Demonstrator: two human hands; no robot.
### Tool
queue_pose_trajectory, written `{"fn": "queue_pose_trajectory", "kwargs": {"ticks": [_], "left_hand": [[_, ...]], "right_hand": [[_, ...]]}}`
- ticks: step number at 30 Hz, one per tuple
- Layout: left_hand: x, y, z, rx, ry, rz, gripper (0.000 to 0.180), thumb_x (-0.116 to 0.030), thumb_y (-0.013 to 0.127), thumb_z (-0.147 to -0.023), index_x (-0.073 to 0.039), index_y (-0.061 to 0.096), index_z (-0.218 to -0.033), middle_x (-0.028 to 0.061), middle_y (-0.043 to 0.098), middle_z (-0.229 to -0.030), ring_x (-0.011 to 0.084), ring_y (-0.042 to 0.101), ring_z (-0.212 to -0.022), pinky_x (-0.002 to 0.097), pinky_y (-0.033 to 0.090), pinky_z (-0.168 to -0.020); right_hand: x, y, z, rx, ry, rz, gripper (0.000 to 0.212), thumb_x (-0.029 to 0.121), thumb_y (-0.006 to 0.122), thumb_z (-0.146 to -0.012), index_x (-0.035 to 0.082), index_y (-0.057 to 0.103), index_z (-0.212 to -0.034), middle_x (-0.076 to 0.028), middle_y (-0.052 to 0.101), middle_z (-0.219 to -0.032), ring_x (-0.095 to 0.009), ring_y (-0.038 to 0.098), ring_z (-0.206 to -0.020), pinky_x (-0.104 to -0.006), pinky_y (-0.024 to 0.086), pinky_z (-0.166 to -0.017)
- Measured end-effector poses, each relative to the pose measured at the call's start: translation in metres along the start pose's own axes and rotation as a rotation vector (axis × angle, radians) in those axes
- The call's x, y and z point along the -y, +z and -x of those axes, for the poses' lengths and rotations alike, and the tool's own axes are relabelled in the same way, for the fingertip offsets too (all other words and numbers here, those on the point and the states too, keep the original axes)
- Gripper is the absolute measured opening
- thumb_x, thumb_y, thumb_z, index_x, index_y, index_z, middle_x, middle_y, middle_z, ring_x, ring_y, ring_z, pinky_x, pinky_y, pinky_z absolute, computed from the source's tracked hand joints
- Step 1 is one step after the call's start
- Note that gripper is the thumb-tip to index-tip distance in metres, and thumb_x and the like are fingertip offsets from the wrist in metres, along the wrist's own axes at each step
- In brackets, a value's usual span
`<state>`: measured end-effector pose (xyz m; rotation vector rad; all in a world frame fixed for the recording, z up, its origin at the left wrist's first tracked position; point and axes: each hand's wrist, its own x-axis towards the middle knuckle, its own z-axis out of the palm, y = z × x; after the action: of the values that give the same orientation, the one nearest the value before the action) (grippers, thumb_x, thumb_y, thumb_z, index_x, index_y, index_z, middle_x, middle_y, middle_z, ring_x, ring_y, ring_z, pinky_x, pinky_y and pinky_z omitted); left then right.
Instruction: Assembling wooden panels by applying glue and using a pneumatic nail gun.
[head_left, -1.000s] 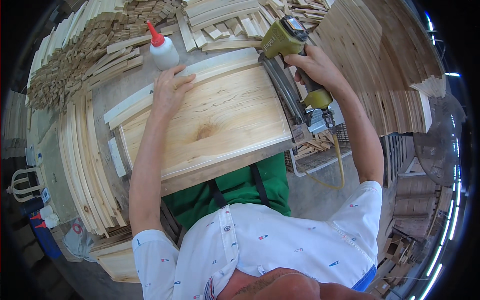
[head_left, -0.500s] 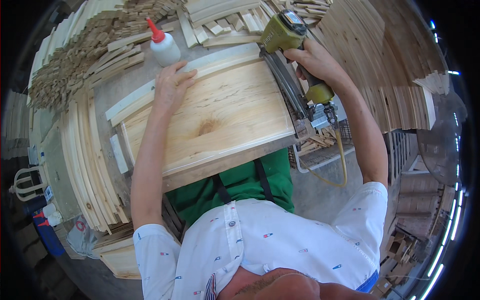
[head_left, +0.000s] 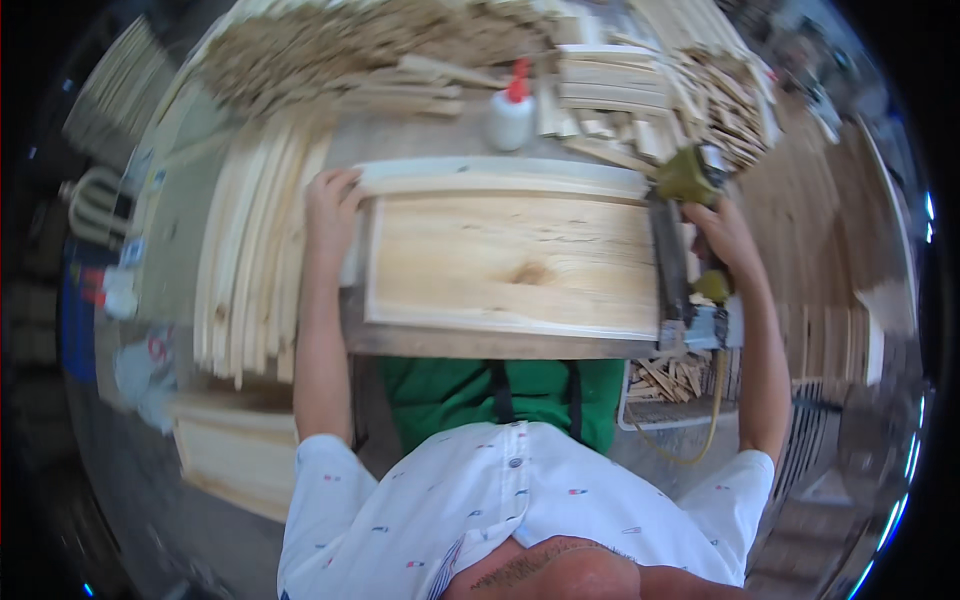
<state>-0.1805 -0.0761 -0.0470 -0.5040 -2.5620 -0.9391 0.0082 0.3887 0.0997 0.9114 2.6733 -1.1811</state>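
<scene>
A rectangular wooden panel (head_left: 500,265) with pale edging lies on the workbench before me. Along its far edge runs a long wooden strip (head_left: 520,183). My left hand (head_left: 332,205) is at the strip's left end, fingers curled over it. In my right hand (head_left: 728,235) is a green and black nail gun (head_left: 690,178), gripped by its handle. Its nose is at the strip's right end; whether it touches is too blurred to tell. The dark magazine (head_left: 668,265) lies along the panel's right edge. A yellowish air hose (head_left: 718,395) hangs from the handle.
Behind the strip stands a white glue bottle (head_left: 511,122) with a red nozzle. Wood pieces (head_left: 350,50) are heaped at the back, and long slats (head_left: 262,245) lie on the left. Stacked boards (head_left: 805,220) rise at the right. A basket of offcuts (head_left: 668,385) sits below the bench's right side.
My view has turned, so the bench looks more level. The left hand has slid from partway along the strip to its left end. The nail gun remains at the right end.
</scene>
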Motion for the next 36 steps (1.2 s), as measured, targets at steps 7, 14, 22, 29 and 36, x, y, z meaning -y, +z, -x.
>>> {"fn": "queue_pose_trajectory", "kwargs": {"ticks": [7,14,22,29,36], "left_hand": [[0.001,0.008,0.008,-0.006,-0.247,0.358,0.022,-0.014,0.069,-0.081,-0.003,0.072,-0.100,0.0118,0.067,-0.094,0.0222,0.065,-0.085,0.0309,0.050,-0.076],[0.001,0.010,0.010,-0.023,-0.255,0.384,0.022,-0.014,0.070,-0.080,-0.004,0.073,-0.099,0.0107,0.068,-0.090,0.0227,0.066,-0.081,0.0316,0.050,-0.074],[0.004,0.008,0.011,-0.026,-0.233,0.331,0.021,-0.015,0.071,-0.079,-0.004,0.074,-0.096,0.0127,0.068,-0.090,0.0256,0.066,-0.082,0.0334,0.050,-0.073],[0.004,0.007,0.010,0.002,-0.261,0.347,0.022,-0.013,0.071,-0.081,-0.004,0.073,-0.101,0.0089,0.069,-0.090,0.0172,0.066,-0.082,0.0277,0.050,-0.075],[0.001,0.009,0.010,-0.012,-0.273,0.383,0.021,-0.012,0.072,-0.078,-0.004,0.073,-0.097,0.0120,0.068,-0.088,0.0236,0.067,-0.081,0.0325,0.051,-0.072]], "right_hand": [[0.054,0.039,0.023,0.043,-0.101,-0.023,0.029,0.024,0.060,-0.085,-0.002,0.055,-0.096,-0.005,0.055,-0.063,-0.012,0.055,-0.049,-0.0266,0.044,-0.045],[0.158,0.128,0.032,0.389,-0.359,-0.090,0.032,0.024,0.061,-0.084,-0.006,0.060,-0.095,-0.008,0.061,-0.067,-0.014,0.061,-0.054,-0.0276,0.049,-0.050],[0.215,0.197,0.017,0.524,-0.440,-0.083,0.031,0.018,0.062,-0.084,-0.011,0.057,-0.093,-0.012,0.063,-0.078,-0.016,0.062,-0.053,-0.0291,0.052,-0.046],[0.213,0.205,0.016,0.474,-0.421,-0.014,0.031,0.023,0.060,-0.084,-0.006,0.060,-0.094,-0.008,0.060,-0.067,-0.013,0.062,-0.054,-0.0272,0.052,-0.050],[0.210,0.205,0.015,0.503,-0.435,-0.017,0.032,0.024,0.061,-0.084,-0.006,0.060,-0.095,-0.007,0.061,-0.070,-0.013,0.062,-0.055,-0.0268,0.052,-0.051]]}}
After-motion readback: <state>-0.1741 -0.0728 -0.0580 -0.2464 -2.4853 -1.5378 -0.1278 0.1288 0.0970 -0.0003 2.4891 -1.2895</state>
